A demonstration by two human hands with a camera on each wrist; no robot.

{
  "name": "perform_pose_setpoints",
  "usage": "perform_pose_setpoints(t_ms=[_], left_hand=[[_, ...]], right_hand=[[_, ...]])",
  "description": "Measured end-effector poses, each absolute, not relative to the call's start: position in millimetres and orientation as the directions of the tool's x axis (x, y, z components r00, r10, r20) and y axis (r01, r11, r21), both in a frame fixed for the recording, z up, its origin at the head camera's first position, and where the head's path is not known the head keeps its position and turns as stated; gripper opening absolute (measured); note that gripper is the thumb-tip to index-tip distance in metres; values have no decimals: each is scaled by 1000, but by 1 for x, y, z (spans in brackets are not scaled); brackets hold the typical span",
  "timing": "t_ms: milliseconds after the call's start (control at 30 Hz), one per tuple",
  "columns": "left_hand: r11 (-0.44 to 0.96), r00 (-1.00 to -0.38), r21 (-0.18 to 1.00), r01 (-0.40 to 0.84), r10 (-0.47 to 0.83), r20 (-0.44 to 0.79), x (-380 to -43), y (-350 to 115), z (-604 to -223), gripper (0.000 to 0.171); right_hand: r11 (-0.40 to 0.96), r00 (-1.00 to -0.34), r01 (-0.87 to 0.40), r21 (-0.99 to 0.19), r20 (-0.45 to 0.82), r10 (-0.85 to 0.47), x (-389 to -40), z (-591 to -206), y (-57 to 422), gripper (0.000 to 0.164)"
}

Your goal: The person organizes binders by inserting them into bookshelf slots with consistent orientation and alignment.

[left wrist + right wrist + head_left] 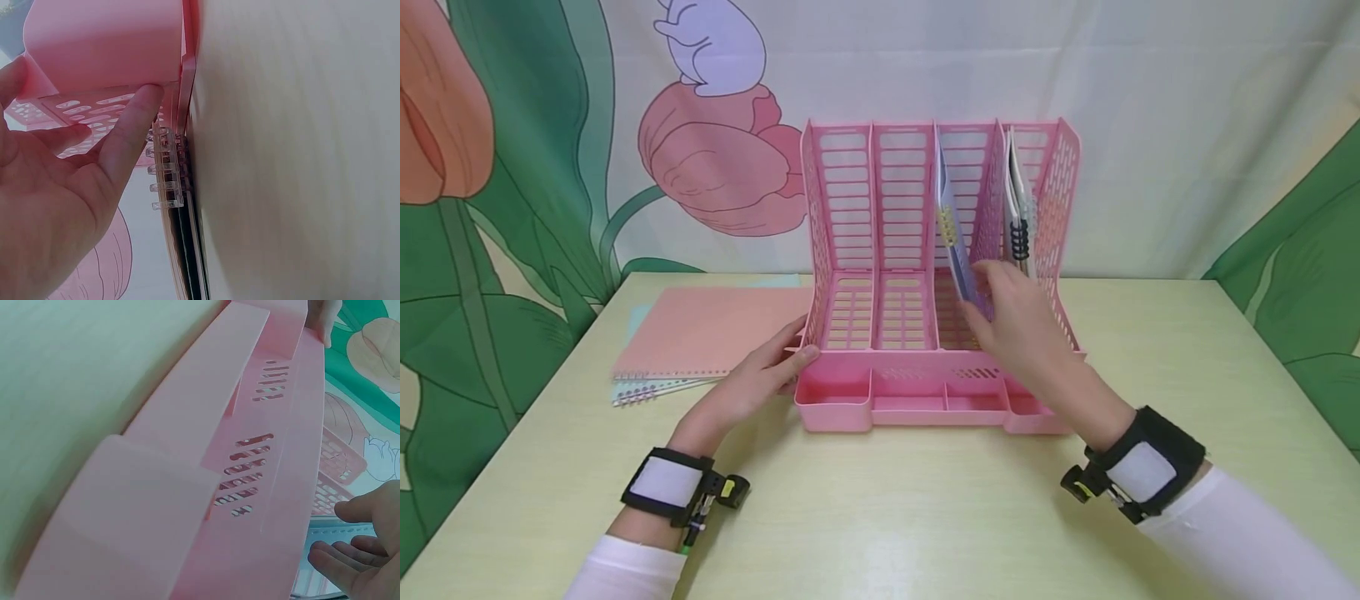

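Observation:
A pink desktop file organizer (pixel 902 360) with slatted upright compartments stands on the table. My left hand (pixel 762 372) rests at its left front corner, thumb on the front edge and extended fingers (pixel 134 125) against the side. My right hand (pixel 1021 321) reaches into the third compartment beside a thin blue-purple notebook (pixel 953 242) with a yellow coil, which leans there. In the right wrist view the right thumb (pixel 359 508) and fingers are apart, with a visible gap between them. Notebooks with a black coil (pixel 1019 240) stand in the fourth compartment.
Left of the organizer lies a stack of spiral notebooks, a pink one (pixel 711 329) on top and light blue ones (pixel 643 389) underneath. Small trays (pixel 833 390) run along the organizer's front. A patterned curtain (pixel 1150 150) hangs behind the table (pixel 880 517).

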State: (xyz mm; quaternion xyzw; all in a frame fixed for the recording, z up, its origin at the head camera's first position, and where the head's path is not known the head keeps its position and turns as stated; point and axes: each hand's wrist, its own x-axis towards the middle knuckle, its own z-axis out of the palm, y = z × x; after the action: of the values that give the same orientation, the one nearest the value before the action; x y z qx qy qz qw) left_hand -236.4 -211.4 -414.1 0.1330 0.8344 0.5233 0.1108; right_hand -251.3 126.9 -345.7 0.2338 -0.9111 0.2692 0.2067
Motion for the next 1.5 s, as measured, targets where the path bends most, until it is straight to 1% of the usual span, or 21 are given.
perform_pose_setpoints(t_ms=[100, 300, 500, 600, 833, 1000, 1133, 1267, 1333, 1400, 1500], left_hand=[[410, -940, 906, 105, 339, -45, -236, -212, -414, 73], [411, -938, 905, 110, 345, -43, -237, -211, -414, 73], [406, -937, 908, 107, 345, -44, -236, -210, -413, 72], [403, -937, 910, 100, 345, -50, -236, -210, -413, 73], [415, -939, 905, 97, 339, -55, -236, -211, -414, 75], [422, -940, 901, 95, 336, -58, -235, -211, -413, 76], [425, -940, 900, 96, 335, -58, -235, -211, -412, 76], [422, -939, 900, 106, 341, -50, -235, -211, -413, 74], [419, -938, 902, 104, 342, -50, -235, -211, -413, 74], [418, -938, 903, 101, 342, -53, -235, -212, -413, 75], [420, -938, 903, 96, 342, -59, -236, -211, -413, 75]], right_hand=[[746, -794, -543, -386, 525, -307, -248, -349, 132, 40], [740, -805, -534, -408, 512, -299, -242, -356, 141, 32], [739, -785, -563, -371, 520, -337, -237, -361, 148, 29], [733, -776, -573, -366, 530, -341, -234, -364, 151, 24], [713, -798, -555, -429, 517, -310, -228, -371, 160, 16], [707, -800, -548, -448, 526, -288, -222, -374, 169, 10], [717, -806, -528, -455, 536, -253, -219, -375, 178, 9], [716, -780, -536, -447, 587, -217, -221, -376, 188, 9], [714, -763, -543, -442, 614, -200, -222, -377, 193, 12], [718, -760, -534, -446, 625, -177, -222, -377, 197, 18], [728, -787, -492, -478, 602, -137, -222, -378, 202, 33]])
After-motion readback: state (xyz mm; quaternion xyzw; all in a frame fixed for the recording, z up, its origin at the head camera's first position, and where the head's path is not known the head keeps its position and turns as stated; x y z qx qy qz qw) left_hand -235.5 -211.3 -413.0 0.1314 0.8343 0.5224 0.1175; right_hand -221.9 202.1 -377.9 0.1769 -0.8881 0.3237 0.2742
